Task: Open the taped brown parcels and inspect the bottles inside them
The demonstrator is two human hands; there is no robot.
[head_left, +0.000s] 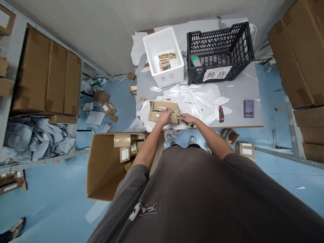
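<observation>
A small taped cardboard box (154, 116) lies near the front edge of the table, with clear shiny tape over its top. My left hand (165, 116) grips it from above, its fingers bent against the cardboard. In my right hand (187, 118) is a yellow-and-black utility knife (190, 124), its front end at the right side of the box. The blade is too small to make out. White paper scraps (194, 98) lie just behind the box. A red-and-black tool (221, 114), perhaps another cutter, rests on the table to the right of my right hand.
On the table (235, 94) stand a white foam bin (168, 79) with small packages inside and a black plastic crate (220, 67). A dark rectangular device (249, 108) lies at right. A large open carton (103, 162) of small boxes stands below left. Shelves (83, 64) flank both sides.
</observation>
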